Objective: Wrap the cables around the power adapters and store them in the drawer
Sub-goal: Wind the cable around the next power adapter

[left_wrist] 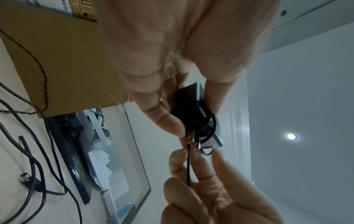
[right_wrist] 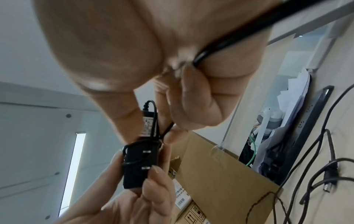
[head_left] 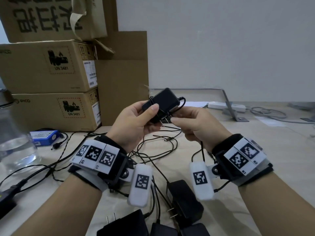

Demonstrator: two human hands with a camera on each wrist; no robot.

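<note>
A black power adapter is held above the table, prongs pointing down toward me. My left hand grips its body, thumb on the near face. Its thin black cable loops around the body. My right hand pinches that cable just below the prongs, and the rest runs through the palm and hangs down to the table. In the left wrist view the adapter sits between my fingers with the cable pulled taut. The right wrist view shows the adapter and the cable pinched. No drawer is in view.
Several more black adapters and loose cables lie on the table near me. Stacked cardboard boxes stand at the back left, with a blue battery pack and a clear water bottle. A white power strip lies back right.
</note>
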